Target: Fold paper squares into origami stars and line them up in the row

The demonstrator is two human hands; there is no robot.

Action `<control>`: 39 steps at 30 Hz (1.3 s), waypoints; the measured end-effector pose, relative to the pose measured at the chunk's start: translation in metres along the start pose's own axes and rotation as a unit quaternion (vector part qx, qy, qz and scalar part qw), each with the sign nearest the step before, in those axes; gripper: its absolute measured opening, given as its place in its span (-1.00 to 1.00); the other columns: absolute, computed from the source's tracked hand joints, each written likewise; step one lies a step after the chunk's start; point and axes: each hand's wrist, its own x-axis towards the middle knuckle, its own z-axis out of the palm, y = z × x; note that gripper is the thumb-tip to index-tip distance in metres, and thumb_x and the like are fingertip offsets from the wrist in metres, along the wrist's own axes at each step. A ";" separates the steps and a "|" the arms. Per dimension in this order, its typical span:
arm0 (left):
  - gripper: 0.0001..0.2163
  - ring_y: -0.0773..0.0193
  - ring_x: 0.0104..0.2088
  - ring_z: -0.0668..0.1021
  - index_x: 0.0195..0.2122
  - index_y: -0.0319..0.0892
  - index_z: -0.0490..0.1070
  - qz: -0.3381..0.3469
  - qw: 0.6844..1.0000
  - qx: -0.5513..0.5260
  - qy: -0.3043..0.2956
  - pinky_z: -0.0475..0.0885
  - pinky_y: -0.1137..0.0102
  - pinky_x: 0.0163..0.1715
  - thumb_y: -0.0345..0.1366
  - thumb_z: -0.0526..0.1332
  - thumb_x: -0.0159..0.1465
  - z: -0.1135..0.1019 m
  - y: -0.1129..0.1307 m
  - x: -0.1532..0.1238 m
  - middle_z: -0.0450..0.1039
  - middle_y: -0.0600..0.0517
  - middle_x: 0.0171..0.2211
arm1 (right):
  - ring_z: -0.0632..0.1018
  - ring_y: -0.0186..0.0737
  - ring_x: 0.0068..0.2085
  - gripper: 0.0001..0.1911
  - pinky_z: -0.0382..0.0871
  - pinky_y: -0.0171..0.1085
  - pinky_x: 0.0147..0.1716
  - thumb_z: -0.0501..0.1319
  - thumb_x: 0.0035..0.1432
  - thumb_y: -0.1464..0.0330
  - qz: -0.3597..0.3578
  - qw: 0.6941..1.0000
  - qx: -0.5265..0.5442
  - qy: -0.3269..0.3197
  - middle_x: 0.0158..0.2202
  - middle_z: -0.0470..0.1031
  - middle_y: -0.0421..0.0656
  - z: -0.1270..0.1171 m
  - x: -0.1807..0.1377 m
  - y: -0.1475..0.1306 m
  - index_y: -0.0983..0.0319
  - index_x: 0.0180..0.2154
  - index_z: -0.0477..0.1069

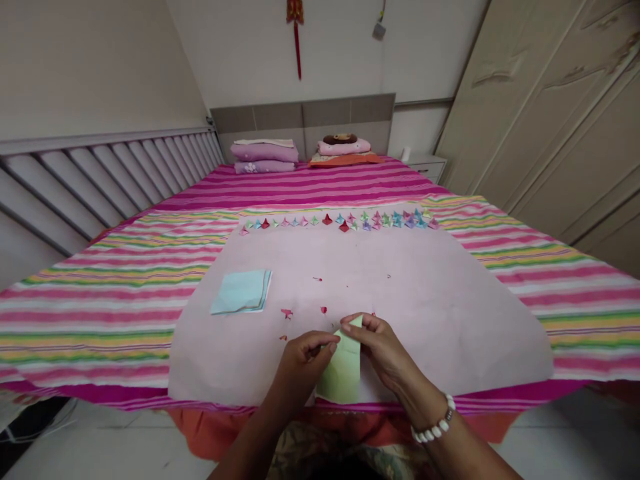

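Note:
A sheet of light green paper (pixel 341 377) is held up near the front edge of the bed, its top edge sloping as if folded. My left hand (pixel 309 359) pinches its upper left edge between thumb and fingers. With its thumb in front, my right hand (pixel 379 341) grips the upper right corner. Both hands are closed on the same sheet. A stack of light blue paper (pixel 241 292) lies to the left on a large pale sheet (pixel 460 327). Small red paper scraps (pixel 287 313) are scattered just beyond my hands.
Several small folded paper shapes (pixel 327 219) in many colours line the far edge of the pale sheet. Striped bedding (pixel 115 293) surrounds it. Folded purple bedding (pixel 263 152) and a pink pillow (pixel 344 147) stand by the headboard. A railing (pixel 125 163) runs along the left.

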 end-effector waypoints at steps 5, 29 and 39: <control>-0.74 0.23 -0.42 0.53 -0.25 -0.18 0.57 -0.079 0.993 -0.089 -0.005 0.38 0.39 -0.39 -0.25 0.35 0.01 -0.003 -0.003 0.003 0.57 0.00 -0.46 | 0.46 -0.31 -0.52 -0.76 0.31 -0.31 -0.44 0.49 -0.27 0.29 -0.013 1.000 -0.023 -0.001 -0.57 0.53 -0.19 -0.003 0.002 -0.001 0.27 -0.52 0.55; -0.68 0.48 -0.61 0.42 -0.37 -0.23 0.45 -0.197 0.950 -0.217 0.105 0.18 0.56 -0.59 -0.12 0.40 -0.05 -0.013 -0.004 0.009 0.47 0.09 -0.53 | 0.30 -0.42 -0.68 -0.65 0.07 -0.40 -0.66 0.40 -0.11 0.16 0.039 0.996 -0.054 -0.057 -0.68 0.41 -0.27 -0.007 -0.012 0.016 0.27 -0.33 0.53; -0.72 0.26 -0.43 0.60 -0.39 -0.22 0.46 -0.175 0.975 -0.123 0.054 0.32 0.49 -0.52 -0.08 0.32 0.07 -0.018 -0.006 0.002 0.59 -0.06 -0.40 | 0.47 -0.29 -0.50 -0.71 0.32 -0.31 -0.45 0.50 -0.28 0.24 -0.042 0.997 -0.065 -0.009 -0.56 0.53 -0.20 -0.009 -0.009 0.019 0.24 -0.49 0.53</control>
